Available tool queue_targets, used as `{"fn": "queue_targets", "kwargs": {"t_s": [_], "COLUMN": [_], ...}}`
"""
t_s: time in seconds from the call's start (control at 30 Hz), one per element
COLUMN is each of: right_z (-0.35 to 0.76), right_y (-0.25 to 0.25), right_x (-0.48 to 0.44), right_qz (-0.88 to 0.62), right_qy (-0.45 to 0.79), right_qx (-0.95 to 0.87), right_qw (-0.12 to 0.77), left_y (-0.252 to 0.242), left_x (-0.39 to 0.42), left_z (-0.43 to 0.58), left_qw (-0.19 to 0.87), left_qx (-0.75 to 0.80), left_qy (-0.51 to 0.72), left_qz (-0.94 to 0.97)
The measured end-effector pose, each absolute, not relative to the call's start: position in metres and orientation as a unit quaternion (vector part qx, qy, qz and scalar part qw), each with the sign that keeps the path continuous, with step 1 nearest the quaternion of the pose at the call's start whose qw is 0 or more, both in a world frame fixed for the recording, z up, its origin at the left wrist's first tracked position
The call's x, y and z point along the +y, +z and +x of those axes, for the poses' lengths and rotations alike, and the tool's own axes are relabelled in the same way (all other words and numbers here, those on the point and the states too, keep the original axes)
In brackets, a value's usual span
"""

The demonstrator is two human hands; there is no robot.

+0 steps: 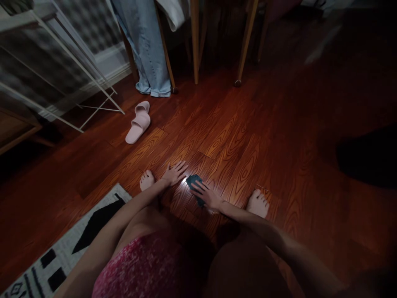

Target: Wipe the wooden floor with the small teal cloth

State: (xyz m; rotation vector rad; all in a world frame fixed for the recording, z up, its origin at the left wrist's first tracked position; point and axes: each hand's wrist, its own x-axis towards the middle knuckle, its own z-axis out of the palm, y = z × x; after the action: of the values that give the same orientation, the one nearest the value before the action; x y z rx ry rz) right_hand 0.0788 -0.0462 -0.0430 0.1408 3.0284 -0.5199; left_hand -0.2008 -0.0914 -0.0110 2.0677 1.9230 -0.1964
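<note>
My right hand (208, 196) lies with its fingers stretched over a dark green cloth (194, 181) on the wooden floor (229, 132). The palm covers part of the cloth, so I cannot see whether any of it is pinched. Just left of the cloth, my left hand (177, 173) rests on the boards with its fingers spread and nothing in it. A bright spot of light shines on the floor between the two hands.
My bare feet flank the hands. Pink slippers (138, 127) lie ahead on the left, near a white metal rack (102, 97). Jeans (149, 54) hang by wooden chair legs (194, 45). A patterned rug (93, 219) is at lower left, a dark shape (369, 155) at right.
</note>
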Motion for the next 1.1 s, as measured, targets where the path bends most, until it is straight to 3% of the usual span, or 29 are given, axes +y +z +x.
{"fn": "queue_targets", "kwargs": {"t_s": [0.17,0.47,0.6,0.87,1.0,1.1], "right_z": [0.072,0.077,0.063,0.038,0.054,0.072], "right_y": [-0.043,-0.056,-0.057,-0.048,-0.050,-0.051], "right_x": [-0.026,0.025,0.005,-0.023,-0.011,-0.004], "right_qz": [0.038,0.402,0.371,0.164,0.208,0.285], "right_qy": [-0.181,-0.150,-0.161,-0.270,-0.304,-0.253], "right_qx": [0.982,0.901,0.912,0.949,0.929,0.922], "right_qw": [0.023,-0.059,-0.064,-0.004,-0.046,-0.064], "left_y": [-0.010,-0.015,-0.012,0.003,0.002,-0.001], "left_x": [-0.090,-0.090,-0.090,-0.083,-0.084,-0.088], "left_z": [-0.200,-0.199,-0.191,-0.173,-0.162,-0.152], "left_qw": [0.165,0.182,0.185,0.196,0.216,0.222], "left_qx": [0.668,0.678,0.679,0.592,0.599,0.582], "left_qy": [-0.062,-0.048,-0.027,0.059,0.068,0.057], "left_qz": [0.723,0.710,0.710,0.780,0.768,0.780]}}
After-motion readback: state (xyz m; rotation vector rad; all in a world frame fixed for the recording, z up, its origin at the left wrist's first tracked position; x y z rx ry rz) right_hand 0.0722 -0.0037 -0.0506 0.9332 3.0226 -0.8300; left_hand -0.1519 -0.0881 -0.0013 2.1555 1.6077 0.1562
